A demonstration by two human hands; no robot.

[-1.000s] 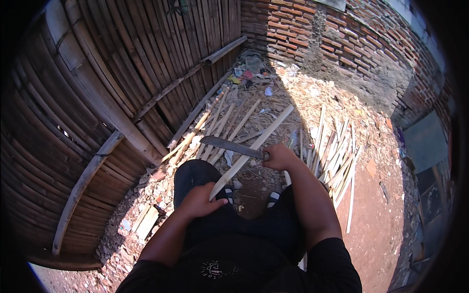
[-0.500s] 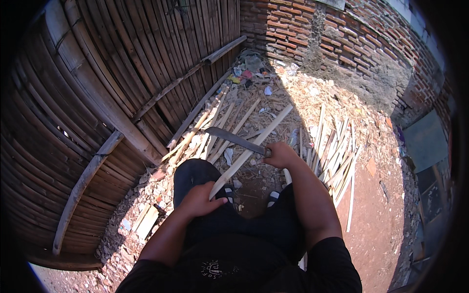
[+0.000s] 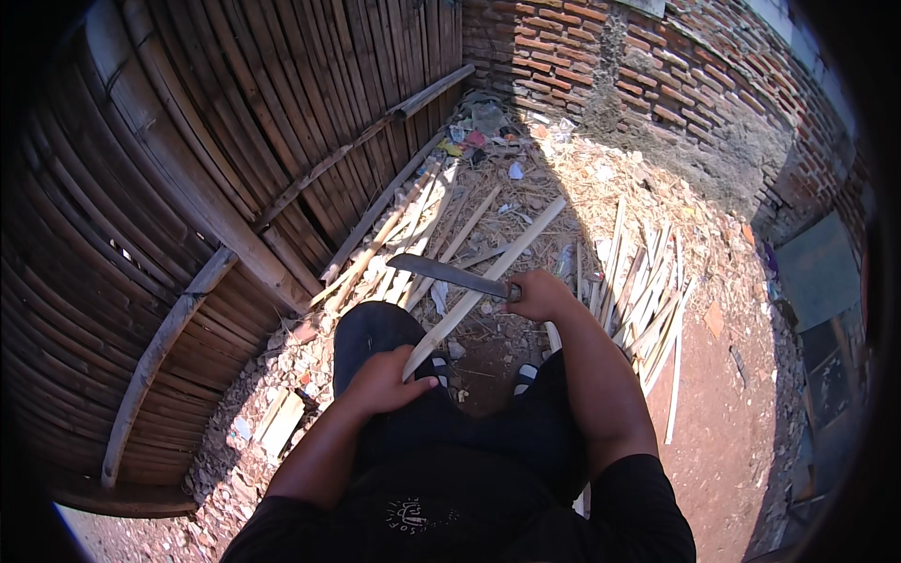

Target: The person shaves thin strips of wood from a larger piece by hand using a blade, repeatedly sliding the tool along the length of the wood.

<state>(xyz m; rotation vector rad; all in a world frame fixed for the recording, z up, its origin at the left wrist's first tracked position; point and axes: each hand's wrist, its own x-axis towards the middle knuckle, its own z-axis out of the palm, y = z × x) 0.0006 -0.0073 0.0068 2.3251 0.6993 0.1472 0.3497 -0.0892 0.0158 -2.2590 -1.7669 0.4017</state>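
Observation:
My left hand (image 3: 388,382) is closed round the near end of a long pale bamboo strip (image 3: 518,246), close above my left thigh. From there the strip slants away to the upper right over the littered ground. In my right hand (image 3: 542,296) is the handle of a machete (image 3: 441,271). Its dark, broad blade points left and lies across the middle of the strip; whether the edge touches the wood I cannot tell. The fingers of my right hand wrap round the handle, most of which they hide.
A pile of cut strips (image 3: 648,300) lies at the right, and several more strips (image 3: 469,225) lie ahead on the left. A bamboo-slat wall (image 3: 188,188) rises at the left, a brick wall (image 3: 657,75) at the back. Short wood pieces (image 3: 282,422) rest on rubble by the left wall.
The machete blade has tilted slightly, its tip shifting a little left and down. Both hands keep their grip in nearly the same places, and the strip has hardly moved.

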